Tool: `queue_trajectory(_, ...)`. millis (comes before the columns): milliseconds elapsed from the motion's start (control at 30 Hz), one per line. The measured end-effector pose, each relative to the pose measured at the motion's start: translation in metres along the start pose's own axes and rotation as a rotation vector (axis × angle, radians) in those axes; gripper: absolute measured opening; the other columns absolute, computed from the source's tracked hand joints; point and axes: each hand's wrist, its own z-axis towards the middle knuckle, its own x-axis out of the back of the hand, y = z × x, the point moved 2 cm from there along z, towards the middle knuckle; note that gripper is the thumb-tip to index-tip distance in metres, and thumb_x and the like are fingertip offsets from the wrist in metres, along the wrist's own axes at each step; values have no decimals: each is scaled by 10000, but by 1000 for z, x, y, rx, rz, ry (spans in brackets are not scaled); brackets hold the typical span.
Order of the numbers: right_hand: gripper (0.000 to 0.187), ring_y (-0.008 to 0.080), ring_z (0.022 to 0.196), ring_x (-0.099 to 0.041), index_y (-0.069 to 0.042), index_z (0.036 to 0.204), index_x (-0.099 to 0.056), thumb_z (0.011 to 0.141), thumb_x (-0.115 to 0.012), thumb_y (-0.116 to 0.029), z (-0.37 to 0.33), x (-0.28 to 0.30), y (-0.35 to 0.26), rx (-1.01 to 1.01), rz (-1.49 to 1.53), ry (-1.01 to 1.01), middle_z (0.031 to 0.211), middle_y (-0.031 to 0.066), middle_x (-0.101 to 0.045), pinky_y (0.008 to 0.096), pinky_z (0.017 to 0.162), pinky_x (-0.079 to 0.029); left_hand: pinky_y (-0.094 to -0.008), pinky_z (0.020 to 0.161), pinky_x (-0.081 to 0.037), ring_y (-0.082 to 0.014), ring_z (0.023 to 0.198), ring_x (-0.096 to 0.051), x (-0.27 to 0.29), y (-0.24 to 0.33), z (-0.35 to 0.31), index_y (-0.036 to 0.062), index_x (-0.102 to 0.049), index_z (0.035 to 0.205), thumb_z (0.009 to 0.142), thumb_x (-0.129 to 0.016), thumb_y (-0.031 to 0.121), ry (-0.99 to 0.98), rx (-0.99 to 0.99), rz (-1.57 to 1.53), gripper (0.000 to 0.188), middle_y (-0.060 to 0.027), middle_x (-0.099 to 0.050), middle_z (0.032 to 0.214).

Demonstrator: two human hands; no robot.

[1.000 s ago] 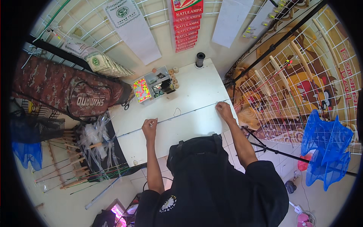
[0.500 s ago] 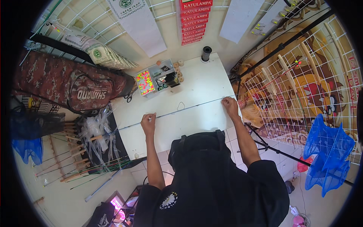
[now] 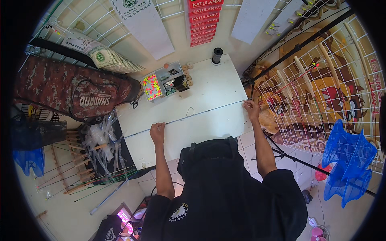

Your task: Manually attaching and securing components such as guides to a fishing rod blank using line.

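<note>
Head view: left hand (image 3: 157, 131) pinched around a thin fishing rod (image 3: 201, 114), right hand (image 3: 252, 108) pinched on the same rod near the right table edge. Rod lying across the white table (image 3: 217, 86), running past the left edge toward plastic-wrapped rod bundles (image 3: 96, 140). Farther on the table, a clear tackle box (image 3: 167, 82) with bright beads, small spools beside it, a black cylinder (image 3: 217, 55) at the far edge. Camouflage rod bag (image 3: 68, 90) at far left, white wire rack (image 3: 317, 84) at right, blue nets (image 3: 350, 160) near right. Tiled floor below. Rod's thin tip hard to trace; near table edge hidden by a dark-clothed head and shoulders.
</note>
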Motion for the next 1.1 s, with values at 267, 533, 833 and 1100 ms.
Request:
queue_trajectory(267,182,80,707,-624,-38,936,-724,760,-743,4,-3,-3,7,-22,125,-28,804,38,-714,212,634,-446,-398,708,-488,-321,767,-637,1,2,-4,-1,-705,813,827,-724,210,5,44,66,212,-178,-639,825)
queue_trajectory(533,89,122,667,-610,-51,815,-722,741,-765,-77,-4,-5,-1,49,-76,49,722,31,-680,263,643,-477,-387,680,-493,-309,741,-639,-2,-3,-3,5,-705,798,814,-734,209,35,14,69,207,-175,-636,797)
queue_trajectory(833,134,305,1041,-571,-61,852,-684,725,-725,-52,-3,4,-41,309,-477,15,1023,83,-670,397,869,-453,-399,661,-489,-316,713,-631,1,-7,-2,7,-702,789,808,-736,212,21,-40,103,208,-171,-632,765)
queue_trajectory(1100,102,329,918,-583,-45,837,-642,751,-695,-32,12,8,-45,411,-514,-130,908,120,-654,421,816,-466,-399,689,-489,-317,738,-630,0,-15,-3,13,-702,795,811,-733,218,11,5,95,209,-167,-632,777)
